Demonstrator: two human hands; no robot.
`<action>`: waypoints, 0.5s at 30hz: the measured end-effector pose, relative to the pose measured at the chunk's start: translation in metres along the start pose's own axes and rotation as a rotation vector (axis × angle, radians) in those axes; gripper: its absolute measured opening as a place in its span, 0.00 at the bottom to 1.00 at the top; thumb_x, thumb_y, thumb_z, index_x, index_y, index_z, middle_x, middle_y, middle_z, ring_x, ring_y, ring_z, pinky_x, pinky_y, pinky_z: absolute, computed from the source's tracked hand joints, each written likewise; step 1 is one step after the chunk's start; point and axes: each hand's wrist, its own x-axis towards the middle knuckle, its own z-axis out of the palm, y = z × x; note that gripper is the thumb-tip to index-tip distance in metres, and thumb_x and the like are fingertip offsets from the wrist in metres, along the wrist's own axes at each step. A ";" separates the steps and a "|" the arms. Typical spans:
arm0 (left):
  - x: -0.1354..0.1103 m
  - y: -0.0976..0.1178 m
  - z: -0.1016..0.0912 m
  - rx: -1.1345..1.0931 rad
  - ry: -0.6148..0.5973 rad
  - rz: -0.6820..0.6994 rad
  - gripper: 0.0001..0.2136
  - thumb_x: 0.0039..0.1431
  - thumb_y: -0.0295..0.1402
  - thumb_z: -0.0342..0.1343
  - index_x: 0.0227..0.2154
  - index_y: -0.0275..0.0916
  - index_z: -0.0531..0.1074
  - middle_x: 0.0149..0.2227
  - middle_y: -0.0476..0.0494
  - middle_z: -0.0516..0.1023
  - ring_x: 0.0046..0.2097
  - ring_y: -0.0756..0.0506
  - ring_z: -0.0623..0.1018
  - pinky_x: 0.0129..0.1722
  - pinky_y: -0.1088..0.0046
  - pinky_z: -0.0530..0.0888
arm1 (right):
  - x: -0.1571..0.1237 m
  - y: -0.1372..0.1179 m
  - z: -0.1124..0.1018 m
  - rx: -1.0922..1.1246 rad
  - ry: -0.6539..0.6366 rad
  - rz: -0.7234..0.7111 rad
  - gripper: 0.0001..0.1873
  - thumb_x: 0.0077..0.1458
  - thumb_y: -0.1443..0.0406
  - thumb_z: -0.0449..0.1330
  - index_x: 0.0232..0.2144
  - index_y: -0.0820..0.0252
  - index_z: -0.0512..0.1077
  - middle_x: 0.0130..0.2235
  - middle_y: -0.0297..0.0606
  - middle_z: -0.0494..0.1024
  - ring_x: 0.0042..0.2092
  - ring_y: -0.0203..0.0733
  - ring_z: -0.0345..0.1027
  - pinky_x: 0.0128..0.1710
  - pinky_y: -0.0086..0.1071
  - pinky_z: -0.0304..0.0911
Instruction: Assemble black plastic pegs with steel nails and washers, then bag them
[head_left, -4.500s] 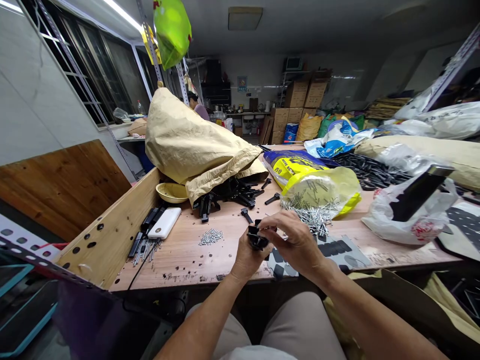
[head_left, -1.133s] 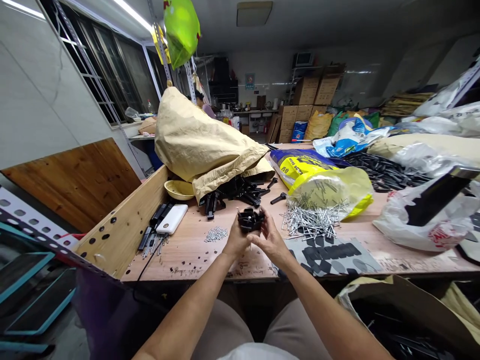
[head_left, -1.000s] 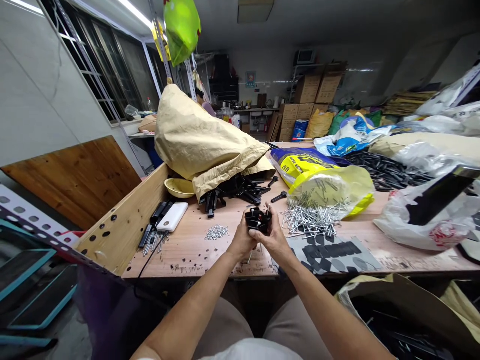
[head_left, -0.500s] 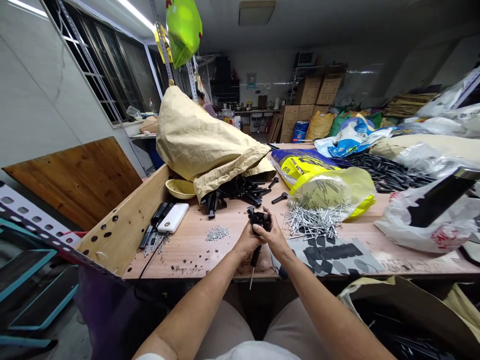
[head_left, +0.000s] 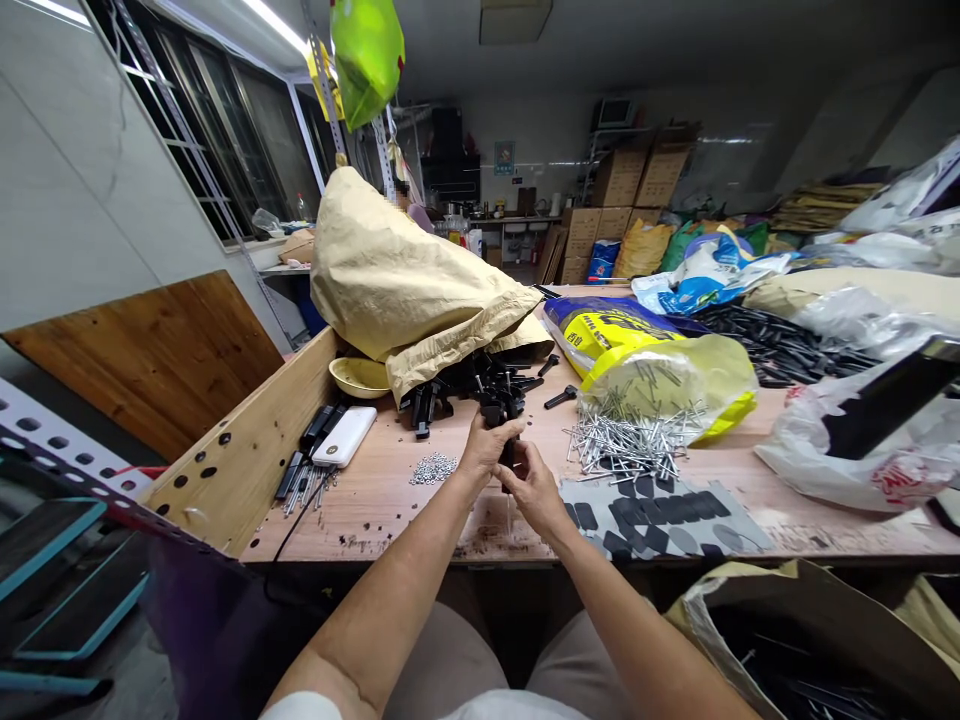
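My left hand [head_left: 482,452] is closed around the upper part of a black plastic fitting [head_left: 501,408], whose blocky head sticks up above the fingers. Lower down, my right hand [head_left: 534,492] grips the same fitting's narrow stem with thumb and fingers. A thin metal rod points down from it, blurred. Just beyond the hands, more black plastic parts [head_left: 424,408] spill from the mouth of a tan sack [head_left: 405,270]. Small metal nuts [head_left: 433,468] lie in a pile to the left. On the right, long metal bolts [head_left: 626,440] are heaped at a yellow-and-blue bag [head_left: 637,345].
A white power bank [head_left: 345,437] and a yellow bowl [head_left: 360,377] stand by the wooden side board [head_left: 247,440]. Black pads lie on a grey sheet [head_left: 724,515] at right. An open sack [head_left: 690,610] of black parts stands below the table edge. A white plastic bag [head_left: 787,450] sits far right.
The fitting has been raised and turned more upright, slightly away from me. My right hand has slid down from its head to the lower stem, while my left hand moved up a little.
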 end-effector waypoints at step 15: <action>-0.008 0.007 -0.017 0.077 -0.169 0.108 0.17 0.37 0.35 0.71 0.31 0.36 0.74 0.28 0.49 0.78 0.29 0.48 0.77 0.34 0.69 0.74 | 0.019 -0.021 -0.026 0.108 0.191 -0.045 0.23 0.56 0.49 0.57 0.45 0.57 0.69 0.43 0.41 0.76 0.45 0.46 0.70 0.46 0.40 0.65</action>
